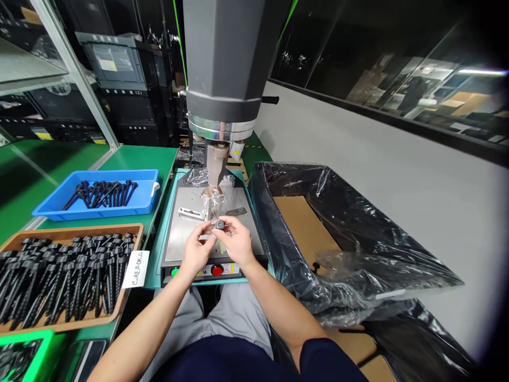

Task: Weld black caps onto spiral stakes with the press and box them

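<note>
Both hands meet over the front of the machine's metal base plate [178,233]. A small dark part [219,225] with a round end is pinched by the fingertips of my right hand [237,241]. My left hand [198,248] has its thumb and fingertips closed at the left side of the same part. Just behind the hands stands a fixture [214,199] wrapped in clear plastic. The machine's metal horn [217,167] points down above it. The underside of the part is hidden by the fingers.
At left, a blue tray [95,213] and an orange tray [137,236] hold black ribbed parts; a green bin [47,345] is nearer. A carton lined with black plastic [294,265] stands at right. Red button [217,270] and green button [174,271] sit at the machine's front.
</note>
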`<action>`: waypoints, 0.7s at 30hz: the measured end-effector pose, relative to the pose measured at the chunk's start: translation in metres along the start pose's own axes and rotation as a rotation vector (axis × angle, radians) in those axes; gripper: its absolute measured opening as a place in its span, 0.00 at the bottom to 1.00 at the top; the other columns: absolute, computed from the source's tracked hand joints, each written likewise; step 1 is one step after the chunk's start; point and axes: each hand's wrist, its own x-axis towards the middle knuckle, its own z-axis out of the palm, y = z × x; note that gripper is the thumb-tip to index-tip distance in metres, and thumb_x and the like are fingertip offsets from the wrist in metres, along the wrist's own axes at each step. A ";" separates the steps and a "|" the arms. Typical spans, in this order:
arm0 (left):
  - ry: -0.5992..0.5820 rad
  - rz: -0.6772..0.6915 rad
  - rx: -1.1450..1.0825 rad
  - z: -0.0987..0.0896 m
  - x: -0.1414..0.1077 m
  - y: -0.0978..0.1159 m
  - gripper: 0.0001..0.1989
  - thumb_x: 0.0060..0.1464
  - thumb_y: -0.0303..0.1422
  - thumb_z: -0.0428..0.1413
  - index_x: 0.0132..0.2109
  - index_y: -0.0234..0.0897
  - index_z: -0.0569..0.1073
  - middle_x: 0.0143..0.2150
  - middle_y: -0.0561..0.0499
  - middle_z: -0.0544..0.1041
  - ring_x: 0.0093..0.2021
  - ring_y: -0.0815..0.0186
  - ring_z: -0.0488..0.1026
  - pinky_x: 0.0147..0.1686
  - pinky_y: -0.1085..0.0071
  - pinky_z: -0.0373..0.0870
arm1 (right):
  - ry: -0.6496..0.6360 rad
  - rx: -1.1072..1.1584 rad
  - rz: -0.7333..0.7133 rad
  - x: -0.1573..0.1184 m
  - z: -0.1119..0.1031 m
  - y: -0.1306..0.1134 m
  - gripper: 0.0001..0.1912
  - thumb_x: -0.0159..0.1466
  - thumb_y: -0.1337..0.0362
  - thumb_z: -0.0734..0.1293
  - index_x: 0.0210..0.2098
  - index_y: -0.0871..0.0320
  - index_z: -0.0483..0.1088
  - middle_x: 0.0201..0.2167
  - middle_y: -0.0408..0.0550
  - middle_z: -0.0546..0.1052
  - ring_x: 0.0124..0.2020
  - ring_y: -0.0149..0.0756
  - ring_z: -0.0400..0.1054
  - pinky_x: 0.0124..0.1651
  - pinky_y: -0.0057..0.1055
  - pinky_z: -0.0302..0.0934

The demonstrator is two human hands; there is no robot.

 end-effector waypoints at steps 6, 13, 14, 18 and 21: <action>-0.144 0.212 0.370 -0.023 -0.020 0.024 0.08 0.57 0.35 0.56 0.38 0.36 0.77 0.34 0.49 0.78 0.35 0.66 0.72 0.37 0.69 0.68 | -0.080 0.240 0.047 -0.010 0.014 -0.011 0.18 0.51 0.60 0.76 0.40 0.55 0.72 0.35 0.46 0.77 0.37 0.36 0.72 0.41 0.33 0.69; 0.177 0.181 0.752 -0.138 -0.039 0.060 0.10 0.54 0.37 0.59 0.40 0.37 0.79 0.35 0.49 0.79 0.36 0.64 0.75 0.39 0.69 0.69 | -0.127 0.237 0.165 -0.018 -0.002 0.008 0.23 0.57 0.58 0.75 0.49 0.56 0.70 0.38 0.49 0.78 0.36 0.34 0.74 0.36 0.30 0.70; 0.247 0.125 0.833 -0.162 -0.043 0.066 0.11 0.54 0.37 0.58 0.40 0.37 0.80 0.36 0.48 0.80 0.38 0.63 0.75 0.41 0.68 0.70 | -0.147 0.241 0.189 -0.020 -0.004 0.011 0.23 0.57 0.57 0.75 0.49 0.56 0.70 0.36 0.48 0.79 0.33 0.33 0.73 0.35 0.30 0.70; 0.525 -0.210 1.180 -0.261 -0.059 0.085 0.15 0.54 0.37 0.57 0.45 0.37 0.80 0.44 0.46 0.82 0.45 0.57 0.77 0.47 0.65 0.70 | -0.181 0.216 0.242 -0.031 -0.009 0.017 0.23 0.56 0.55 0.76 0.48 0.57 0.71 0.34 0.47 0.79 0.31 0.32 0.74 0.35 0.29 0.70; 0.662 -0.460 1.362 -0.325 -0.069 0.085 0.17 0.55 0.37 0.55 0.49 0.36 0.79 0.48 0.43 0.81 0.49 0.50 0.76 0.49 0.60 0.70 | -0.175 0.168 0.256 -0.035 -0.011 0.019 0.24 0.56 0.53 0.76 0.47 0.58 0.72 0.34 0.48 0.79 0.30 0.33 0.74 0.34 0.31 0.71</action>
